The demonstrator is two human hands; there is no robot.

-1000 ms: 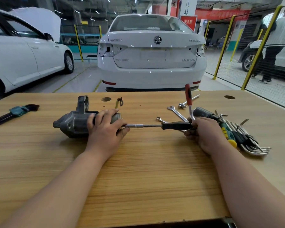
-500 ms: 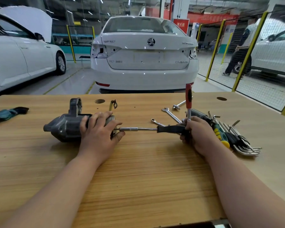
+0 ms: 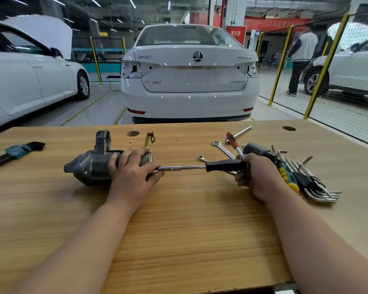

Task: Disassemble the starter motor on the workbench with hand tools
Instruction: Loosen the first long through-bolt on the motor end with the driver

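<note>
A grey starter motor lies on its side on the wooden workbench, its mounting ear pointing up. My left hand grips its right end, fingers curled over the casing. A black-handled socket driver lies level, its chrome shaft reaching the motor's end face at my left thumb. My right hand grips the black handle. A red-handled tool sticks up and back from between my right fingers; whether the hand holds it I cannot tell.
Right of my right hand lie a black cylindrical part, a green-yellow screwdriver and several hex keys. Chrome spanners lie behind the driver. A green-clipped hex key set sits far left. A small bracket stands behind the motor.
The red-handled tool at my right hand has tipped from upright to leaning back-left. Both hands keep their grips on the motor and the driver.
</note>
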